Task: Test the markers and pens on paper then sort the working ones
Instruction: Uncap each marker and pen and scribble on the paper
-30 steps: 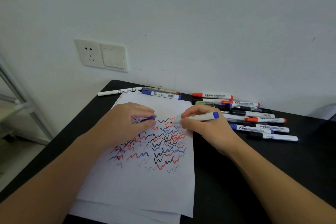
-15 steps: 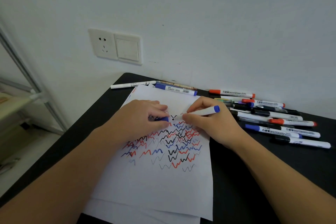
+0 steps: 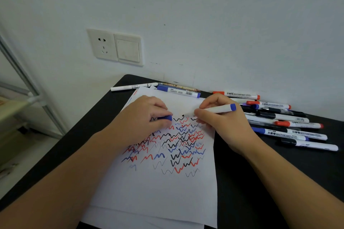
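Fingers (image 3: 202,112) of right hand (image 3: 223,124) pinched round blue-ended marker (image 3: 219,109), tip down at top of paper (image 3: 158,191), just above the squiggles. Fingers of left hand (image 3: 143,117) curled round blue cap (image 3: 165,118), resting on the sheet. Black surface (image 3: 260,191) underneath, set against white wall (image 3: 204,15) with socket and switch plate (image 3: 115,46). Pile of markers (image 3: 290,126) lying right of the paper, near right hand. Three more pens (image 3: 167,89) along the wall edge beyond the paper.
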